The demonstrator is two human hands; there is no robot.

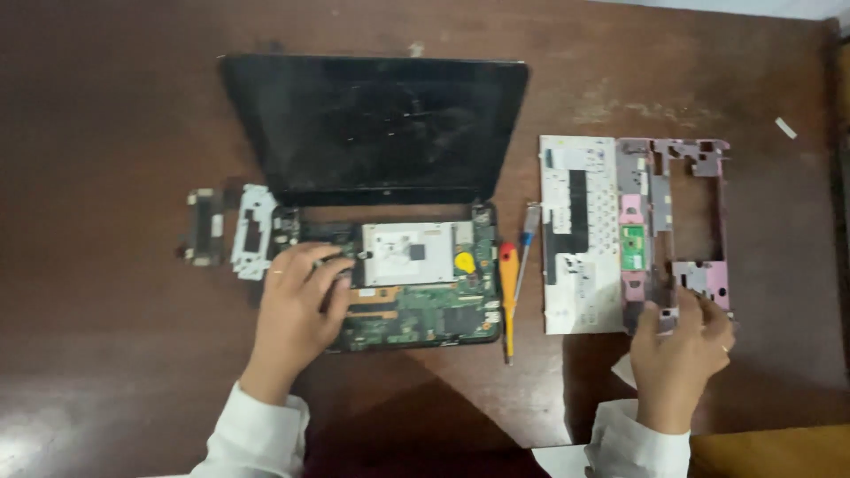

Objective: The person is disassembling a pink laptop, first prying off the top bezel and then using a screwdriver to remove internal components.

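With the left hand (297,296) pressing bare fingertips onto the exposed laptop board (416,288) at the desk's (106,336) centre and the right hand (682,341) gripping the pink frame (677,221) at three o'clock, a slip is risking damaged components.

Dim, warm light w/ soft glare on the dark brown wooden table (106,372) at lower left, faint reflections on the glossy black laptop screen (376,119), whole pic slightly soft, corners darker.
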